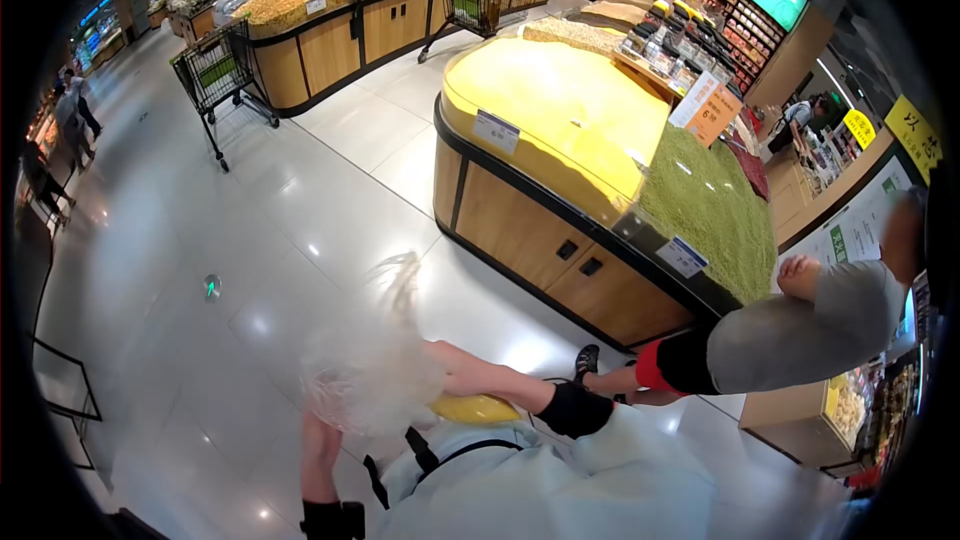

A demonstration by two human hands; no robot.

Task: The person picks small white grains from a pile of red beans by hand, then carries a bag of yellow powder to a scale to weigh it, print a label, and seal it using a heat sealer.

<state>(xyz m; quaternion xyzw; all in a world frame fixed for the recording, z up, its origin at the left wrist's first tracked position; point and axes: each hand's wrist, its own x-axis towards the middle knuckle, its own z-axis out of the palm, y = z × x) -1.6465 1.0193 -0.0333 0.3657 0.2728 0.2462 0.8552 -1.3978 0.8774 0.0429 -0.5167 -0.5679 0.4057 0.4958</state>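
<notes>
A clear plastic bag, smeared by motion, is held up in front of my body, with a loose blurred end rising above it. My left hand grips the bag from the left, its fingers partly covered by the film. From the right, my right hand reaches into the same bundle, its fingers hidden behind the plastic. Under my right forearm shows a smooth, bulging yellow thing, close against my pale top. Black bands circle both arms.
A wood-fronted bin ahead holds yellow grain and green beans. A person in a grey shirt stands beside it at the right. Shopping carts stand near the far counter. Other people are far left.
</notes>
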